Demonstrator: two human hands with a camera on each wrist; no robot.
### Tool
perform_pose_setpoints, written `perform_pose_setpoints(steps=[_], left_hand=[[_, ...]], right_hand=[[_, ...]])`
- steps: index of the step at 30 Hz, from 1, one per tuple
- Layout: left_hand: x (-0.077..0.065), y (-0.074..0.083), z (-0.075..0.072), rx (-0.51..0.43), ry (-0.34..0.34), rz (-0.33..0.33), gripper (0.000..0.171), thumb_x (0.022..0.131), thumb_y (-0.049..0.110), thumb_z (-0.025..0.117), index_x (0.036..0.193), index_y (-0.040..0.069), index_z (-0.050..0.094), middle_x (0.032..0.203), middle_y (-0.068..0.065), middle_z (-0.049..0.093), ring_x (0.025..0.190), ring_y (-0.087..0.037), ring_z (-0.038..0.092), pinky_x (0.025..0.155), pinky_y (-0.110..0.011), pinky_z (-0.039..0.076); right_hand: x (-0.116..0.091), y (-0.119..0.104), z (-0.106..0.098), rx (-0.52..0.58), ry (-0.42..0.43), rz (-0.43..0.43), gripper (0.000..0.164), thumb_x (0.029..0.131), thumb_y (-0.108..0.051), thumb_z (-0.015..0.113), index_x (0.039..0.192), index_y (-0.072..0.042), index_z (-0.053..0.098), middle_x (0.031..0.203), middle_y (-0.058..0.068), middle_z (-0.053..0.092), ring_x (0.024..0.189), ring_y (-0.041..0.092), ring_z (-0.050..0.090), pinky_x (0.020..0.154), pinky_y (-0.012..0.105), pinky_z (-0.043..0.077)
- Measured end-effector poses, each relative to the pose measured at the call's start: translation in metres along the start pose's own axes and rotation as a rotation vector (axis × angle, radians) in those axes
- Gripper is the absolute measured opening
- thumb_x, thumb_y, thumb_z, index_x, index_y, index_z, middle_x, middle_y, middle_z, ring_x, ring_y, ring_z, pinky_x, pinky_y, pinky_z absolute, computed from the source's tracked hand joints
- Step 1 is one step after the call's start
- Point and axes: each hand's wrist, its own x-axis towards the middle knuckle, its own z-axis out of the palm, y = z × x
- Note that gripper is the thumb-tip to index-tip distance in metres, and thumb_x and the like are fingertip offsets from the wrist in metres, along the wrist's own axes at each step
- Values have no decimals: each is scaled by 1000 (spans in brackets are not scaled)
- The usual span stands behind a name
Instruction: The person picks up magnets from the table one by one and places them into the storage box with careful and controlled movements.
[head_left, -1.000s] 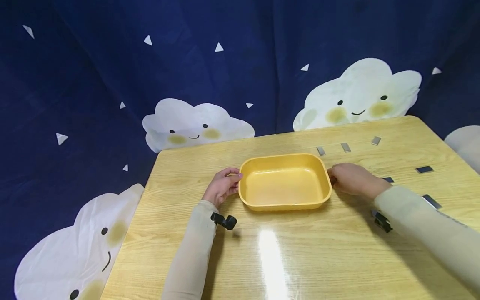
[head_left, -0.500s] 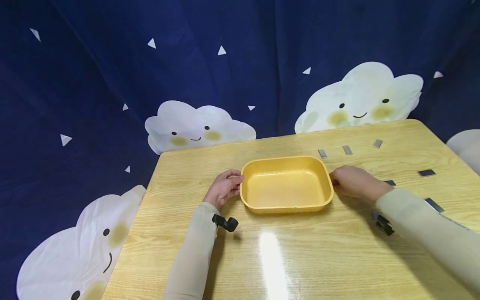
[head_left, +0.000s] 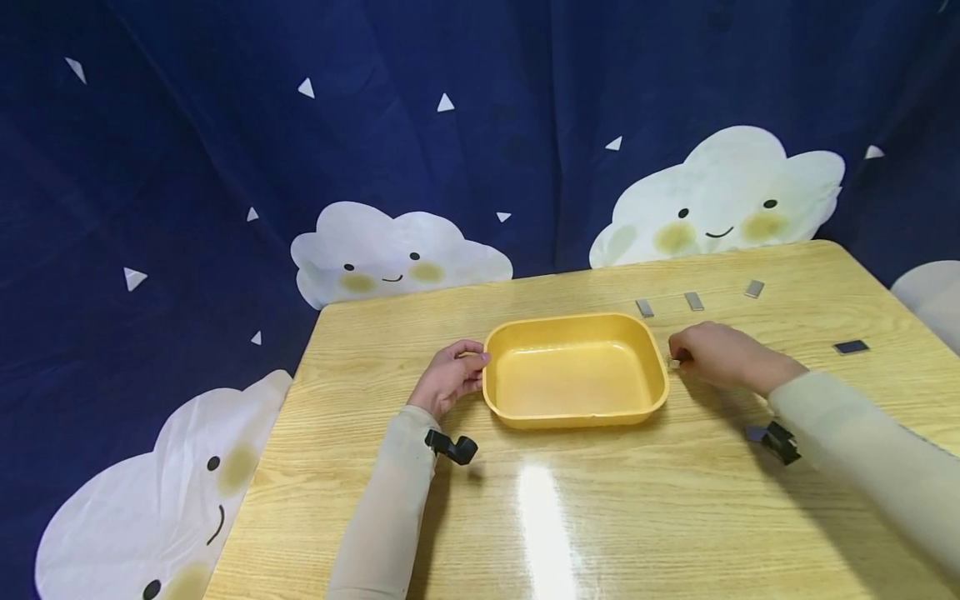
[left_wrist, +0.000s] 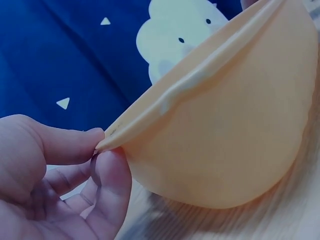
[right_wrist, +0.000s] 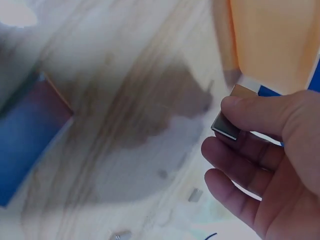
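Note:
A yellow plastic basin (head_left: 573,375) stands on the wooden table, with nothing inside. At its left end my left hand (head_left: 448,379) pinches the rim between thumb and index finger, as the left wrist view shows on the basin (left_wrist: 225,120). Just beyond the basin's right end is my right hand (head_left: 716,354), its thumb and fingers pinching a small shiny metal rectangle (right_wrist: 226,125). In the head view only a bit of this rectangle (head_left: 673,364) peeks out beside the rim. The other fingers of the right hand (right_wrist: 265,150) are loosely bent below it.
Three small grey rectangles lie in a row behind the basin, the nearest grey rectangle (head_left: 644,308) close to its back right corner. A dark rectangle (head_left: 851,347) lies farther right. Another dark rectangle (head_left: 756,433) is partly covered by the right wrist camera (head_left: 782,442). A blue curtain (head_left: 450,150) hangs behind.
My right hand has drawn slightly right and up from the basin's end, bringing the metal rectangle into sight. The right forearm now covers two dark pieces. My left hand stays at the rim.

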Motion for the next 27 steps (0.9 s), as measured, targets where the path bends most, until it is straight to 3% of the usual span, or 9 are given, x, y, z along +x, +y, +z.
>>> perform_pose_setpoints(steps=[7,15,27], left_hand=[[-1,0,1,-3,-16,2,26,96,9,63,121,3,57,82,-2,61,62,-9,56,60,-20,51],[1,-1,0,-5,-1,4,24,97,10,62,120,5,58,83,-1,61,64,-10,56,61,-21,50],[1,-3,3,-42,-10,16,19,96,7,62,114,5,57,75,1,59,61,-9,54,58,-21,49]], right_hand=[[-1,4,-15,26,2,31,21,85,-3,70,73,-13,57,67,-5,51,65,13,42,61,29,38],[0,10,-28,8,12,61,10,87,-4,70,81,-11,65,75,-2,63,68,13,53,62,33,47],[-1,9,-43,39,10,74,7,92,-10,67,87,-6,68,77,-1,65,67,11,52,61,31,46]])
